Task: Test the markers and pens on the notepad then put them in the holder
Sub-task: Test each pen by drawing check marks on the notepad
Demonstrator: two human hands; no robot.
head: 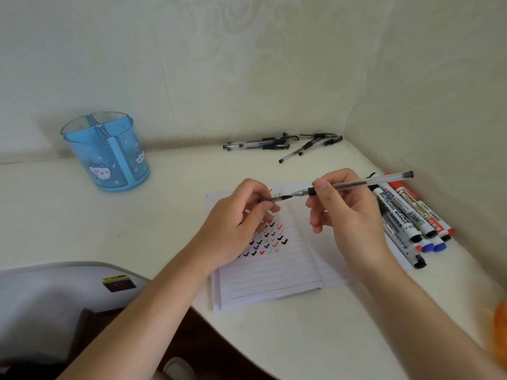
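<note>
While the right hand [345,212] pinches the pen [356,184] over the notepad [274,275] and the left hand [238,218] pinches its cap [271,199], tip at its mouth, capping seems underway, needing a straight push.

A white desk [301,338] with a curved front edge sits in a corner of pale, faintly patterned walls [247,64], softly lit, with dark floor [211,349] below.
</note>
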